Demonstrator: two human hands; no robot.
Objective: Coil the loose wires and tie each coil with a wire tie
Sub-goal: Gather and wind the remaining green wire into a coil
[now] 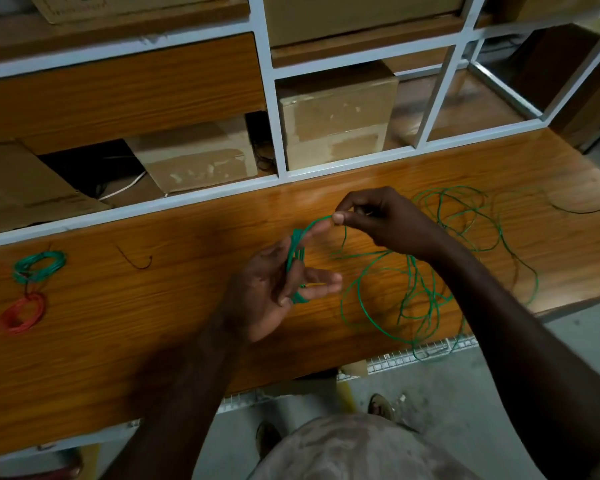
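While left hand point(274, 289) grips green coil point(293, 261), right hand point(371, 216) fingers pinch its wire

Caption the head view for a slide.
Left hand holds a green coil while right hand feeds loose green wire.
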